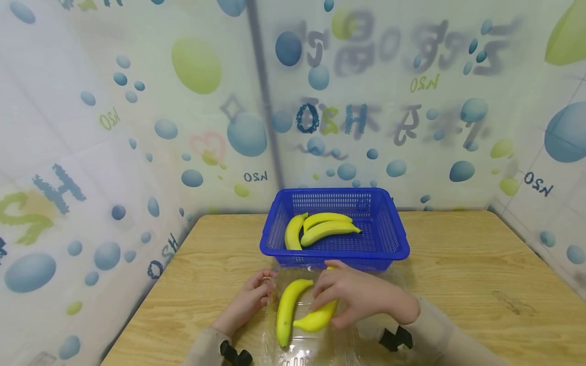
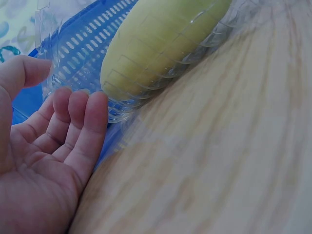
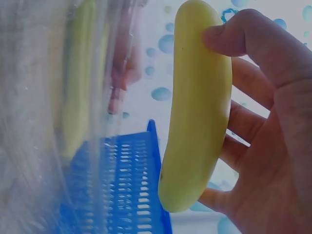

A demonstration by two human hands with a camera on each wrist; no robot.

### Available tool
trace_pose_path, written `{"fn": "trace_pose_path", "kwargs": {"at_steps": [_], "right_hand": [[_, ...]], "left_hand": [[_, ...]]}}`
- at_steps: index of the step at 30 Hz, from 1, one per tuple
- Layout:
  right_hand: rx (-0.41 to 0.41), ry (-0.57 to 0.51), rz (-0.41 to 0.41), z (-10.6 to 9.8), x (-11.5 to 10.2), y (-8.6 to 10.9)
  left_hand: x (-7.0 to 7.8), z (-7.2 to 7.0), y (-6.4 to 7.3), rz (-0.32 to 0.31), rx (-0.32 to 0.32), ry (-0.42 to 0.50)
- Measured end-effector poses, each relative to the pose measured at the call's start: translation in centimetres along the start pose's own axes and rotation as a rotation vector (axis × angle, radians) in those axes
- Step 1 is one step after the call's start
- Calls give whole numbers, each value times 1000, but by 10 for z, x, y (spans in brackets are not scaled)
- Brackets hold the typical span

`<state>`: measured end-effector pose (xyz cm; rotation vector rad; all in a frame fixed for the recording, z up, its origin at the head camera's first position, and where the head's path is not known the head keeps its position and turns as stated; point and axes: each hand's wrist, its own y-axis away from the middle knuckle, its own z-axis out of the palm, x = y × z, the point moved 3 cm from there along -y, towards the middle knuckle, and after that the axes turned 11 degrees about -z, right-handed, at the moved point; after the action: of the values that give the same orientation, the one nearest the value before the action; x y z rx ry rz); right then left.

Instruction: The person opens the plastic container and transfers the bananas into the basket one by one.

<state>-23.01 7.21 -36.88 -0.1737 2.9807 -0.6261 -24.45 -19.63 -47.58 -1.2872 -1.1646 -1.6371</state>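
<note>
My right hand (image 1: 354, 290) grips a yellow banana (image 3: 197, 112) in its curled fingers and thumb, over a clear plastic container (image 1: 302, 351). The held banana slants in the head view, its lower end beside a second banana (image 1: 288, 310) that lies lengthwise on the container's left side. At the container's left edge is my left hand (image 1: 249, 300), palm turned inward. Its loosely bent fingertips are right at the clear wall in the left wrist view, with the thumb apart from them.
A blue perforated basket (image 1: 334, 253) stands just behind the container, with three bananas (image 1: 327, 231) inside. Everything is on a wooden table (image 1: 458, 284). A pale curtain (image 1: 393, 168) printed with blue and green drops hangs behind the table and at its sides.
</note>
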Motion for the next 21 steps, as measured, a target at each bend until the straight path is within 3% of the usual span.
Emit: {"fn": "trace_pose_path", "kwargs": {"at_steps": [21], "right_hand": [[180,122,32,-39,13,18]], "left_hand": [[1,0,1,-2,-7,1]]}}
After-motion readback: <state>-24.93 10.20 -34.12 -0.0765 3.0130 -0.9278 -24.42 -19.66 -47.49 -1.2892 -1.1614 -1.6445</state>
